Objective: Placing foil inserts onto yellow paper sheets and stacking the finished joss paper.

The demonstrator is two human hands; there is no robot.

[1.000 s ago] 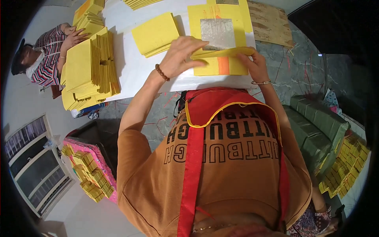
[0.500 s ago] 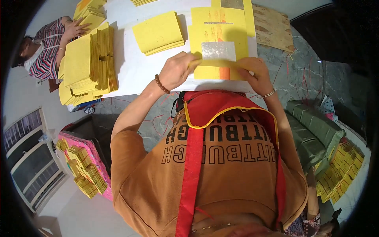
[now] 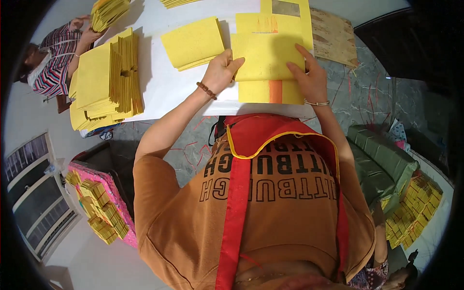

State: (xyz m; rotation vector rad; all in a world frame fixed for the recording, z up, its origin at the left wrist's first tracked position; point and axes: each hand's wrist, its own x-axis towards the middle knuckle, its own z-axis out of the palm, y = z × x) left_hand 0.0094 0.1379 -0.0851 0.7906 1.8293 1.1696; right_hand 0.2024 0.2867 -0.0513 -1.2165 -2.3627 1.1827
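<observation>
Left grip (image 3: 222, 71) is closing on the left edge of the top yellow sheet (image 3: 267, 57): thumb is lying over the upper face, fingers are curling in below. Right grip (image 3: 310, 77) is sitting part-open at the right edge: thumb is resting on the upper face, index finger is stretching toward the far right corner. Can't tell if its other fingers are pinching from below.

Hidden: the left fingertips are going out of sight at the edge. The top sheet is covering the middle of the yellow pieces under it; can't tell if it's lying flat or hovering. The far silvery patch (image 3: 286, 7) and a yellow pile (image 3: 181, 3) are running off the upper border.

Orientation: the top sheet is lying near the right end of the white worktop (image 3: 159, 92), long axis running left-right, short sides facing the grips. The orange band (image 3: 275, 92) is showing on the near piece, running crosswise to that axis. A small yellow stack (image 3: 193, 43) is sitting just left.
</observation>
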